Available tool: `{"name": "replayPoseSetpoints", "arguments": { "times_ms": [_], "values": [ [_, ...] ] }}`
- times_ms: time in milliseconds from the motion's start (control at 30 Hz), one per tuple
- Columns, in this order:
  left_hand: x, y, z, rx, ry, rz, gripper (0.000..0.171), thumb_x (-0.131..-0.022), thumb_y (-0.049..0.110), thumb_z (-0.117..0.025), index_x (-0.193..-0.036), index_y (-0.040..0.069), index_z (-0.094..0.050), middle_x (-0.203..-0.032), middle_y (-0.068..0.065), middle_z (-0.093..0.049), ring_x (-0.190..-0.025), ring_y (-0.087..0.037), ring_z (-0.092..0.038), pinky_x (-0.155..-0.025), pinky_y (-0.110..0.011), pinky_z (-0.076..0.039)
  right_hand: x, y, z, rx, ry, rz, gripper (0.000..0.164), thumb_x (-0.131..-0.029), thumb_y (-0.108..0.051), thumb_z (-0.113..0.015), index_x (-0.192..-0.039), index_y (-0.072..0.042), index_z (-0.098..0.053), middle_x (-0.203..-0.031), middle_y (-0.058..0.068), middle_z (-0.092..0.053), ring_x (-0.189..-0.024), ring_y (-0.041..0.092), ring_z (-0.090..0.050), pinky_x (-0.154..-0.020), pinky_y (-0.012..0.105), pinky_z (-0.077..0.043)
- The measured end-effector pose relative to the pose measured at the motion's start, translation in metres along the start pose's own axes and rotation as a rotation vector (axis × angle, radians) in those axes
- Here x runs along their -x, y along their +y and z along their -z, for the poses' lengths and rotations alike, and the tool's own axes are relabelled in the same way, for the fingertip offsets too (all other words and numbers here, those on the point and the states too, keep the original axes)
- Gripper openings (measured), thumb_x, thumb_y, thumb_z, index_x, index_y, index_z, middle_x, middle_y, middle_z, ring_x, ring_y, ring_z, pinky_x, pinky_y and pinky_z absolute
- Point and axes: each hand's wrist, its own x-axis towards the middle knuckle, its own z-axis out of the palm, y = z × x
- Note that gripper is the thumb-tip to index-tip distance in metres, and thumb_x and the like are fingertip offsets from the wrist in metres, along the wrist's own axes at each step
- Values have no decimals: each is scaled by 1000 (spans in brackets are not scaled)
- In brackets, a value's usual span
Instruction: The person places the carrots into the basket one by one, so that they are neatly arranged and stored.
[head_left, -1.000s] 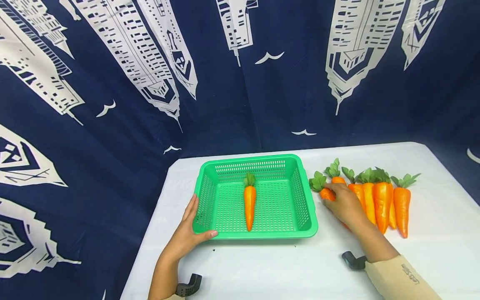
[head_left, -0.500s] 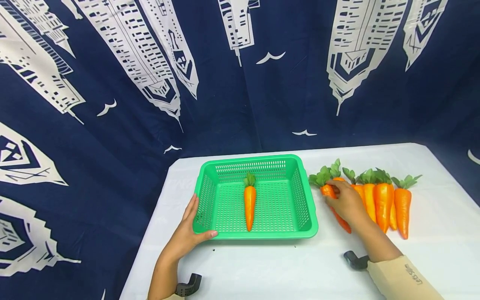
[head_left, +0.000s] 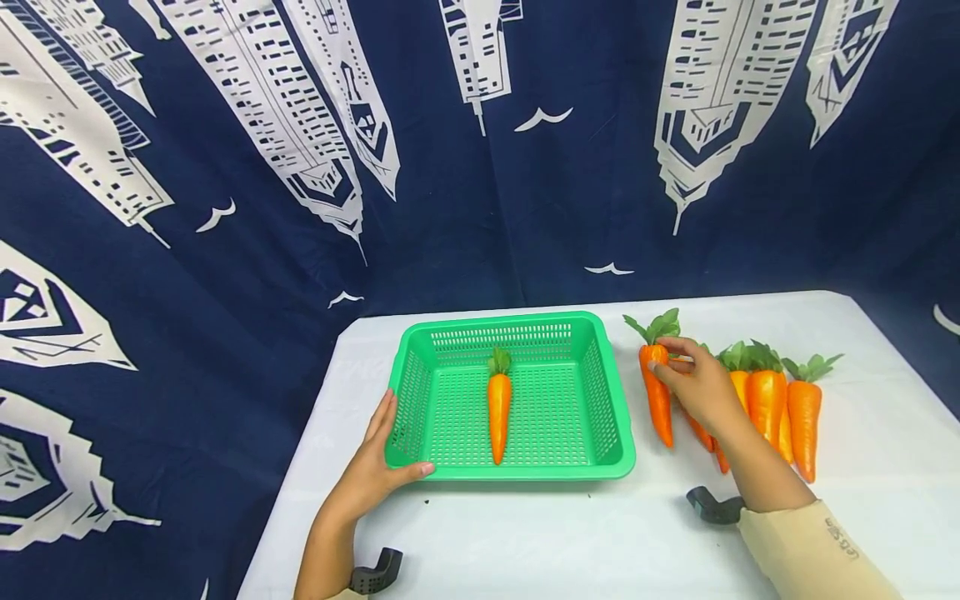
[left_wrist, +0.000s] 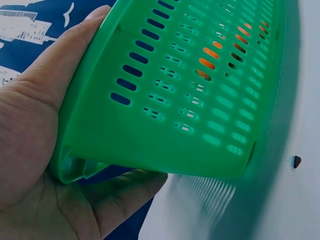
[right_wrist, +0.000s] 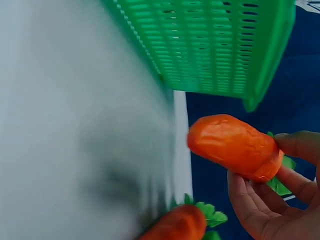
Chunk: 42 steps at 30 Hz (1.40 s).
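Note:
The green plastic basket [head_left: 551, 408] stands on the table with one carrot [head_left: 498, 412] lying lengthwise inside. My left hand [head_left: 371, 471] holds its near left corner, thumb over the front rim and fingers along the left side. Just right of the basket, my right hand [head_left: 705, 387] pinches a leafy-topped carrot [head_left: 657, 392] near its thick end, tip pointing down toward me. In the right wrist view, that carrot [right_wrist: 232, 145] is off the table, between thumb and fingers, apart from the basket wall [right_wrist: 200, 40].
Several more carrots [head_left: 804, 421] lie side by side at the right, partly hidden behind my right hand and forearm. The white tablecloth [head_left: 525, 542] reaches forward in front of the basket. A dark blue patterned curtain [head_left: 465, 242] hangs behind the table.
My right hand has lifted the leftmost carrot from the row, turning it more upright in view. The left hand and the basket stay where they were.

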Motion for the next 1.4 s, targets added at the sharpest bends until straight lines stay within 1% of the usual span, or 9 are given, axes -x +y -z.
{"name": "replayPoseSetpoints", "arguments": {
  "times_ms": [167, 367, 500, 600, 700, 833, 1000, 1233, 1400],
  "values": [
    [0, 0, 1, 5, -1, 4, 125, -75, 42, -89, -165, 22, -5, -172, 8, 5, -159, -34, -2, -122, -66, -15, -7, -16, 9, -72, 0, 3, 54, -102, -40, -57, -151, -18, -47, -153, 20, -44, -124, 41, -60, -79, 21, -50],
    [1, 0, 1, 18, -3, -5, 124, -75, 41, -89, -165, 20, -6, -172, 6, 5, -159, -34, -2, -122, -66, -15, -15, -39, 14, -113, -12, 1, 50, -103, -42, -53, -150, -23, -48, -158, 16, -39, -126, 40, -60, -84, 32, -52],
    [1, 1, 0, 17, -3, 0, 123, -75, 40, -89, -164, 20, -7, -172, 5, 4, -159, -35, -3, -122, -67, -15, -19, -55, 12, -131, -32, 17, 50, -103, -42, -52, -148, -22, -48, -143, 20, -57, -114, 36, -64, -80, 35, -52],
    [0, 1, 0, 17, -1, 1, 124, -75, 41, -89, -165, 20, -7, -172, 6, 4, -159, -35, -3, -121, -67, -15, -23, -67, 9, -149, -38, 52, 48, -104, -40, -52, -147, -20, -48, -131, 22, -65, -107, 32, -67, -90, 51, -52],
    [0, 1, 0, 19, -2, 1, 124, -75, 42, -89, -165, 21, -6, -172, 7, 4, -159, -34, -3, -121, -67, -16, -26, -81, 6, -184, -46, 104, 45, -104, -36, -53, -146, -18, -48, -138, 18, -60, -104, 20, -70, -104, 59, -46],
    [0, 1, 0, 9, 0, 2, 125, -74, 44, -89, -165, 21, -6, -172, 7, 4, -159, -35, -4, -121, -67, -17, -32, -100, 0, -211, -62, 197, 42, -104, -27, -55, -145, -17, -52, -141, 16, -49, -103, 11, -70, -98, 38, -55],
    [1, -1, 1, 11, 0, 2, 125, -74, 45, -89, -165, 21, -6, -172, 6, 4, -158, -36, -3, -121, -68, -16, -38, -123, -11, -219, -110, 279, 39, -104, -22, -56, -143, -16, -57, -140, 17, -45, -108, 30, -70, -82, 15, -54],
    [1, -1, 1, 11, 1, 3, 126, -74, 43, -89, -165, 22, -5, -172, 8, 6, -159, -35, -2, -121, -68, -15, -46, -140, -31, -233, -189, 262, 43, -102, -16, -57, -146, -17, -55, -147, 16, -41, -119, 36, -63, -93, 40, -58],
    [-1, -1, 0, 11, 2, -10, 126, -74, 45, -89, -165, 20, -6, -172, 6, 5, -159, -35, -2, -121, -68, -16, -53, -140, -49, -236, -253, 226, 48, -99, -11, -61, -146, -16, -54, -145, 19, -39, -120, 37, -61, -94, 45, -56]
  ]
}}
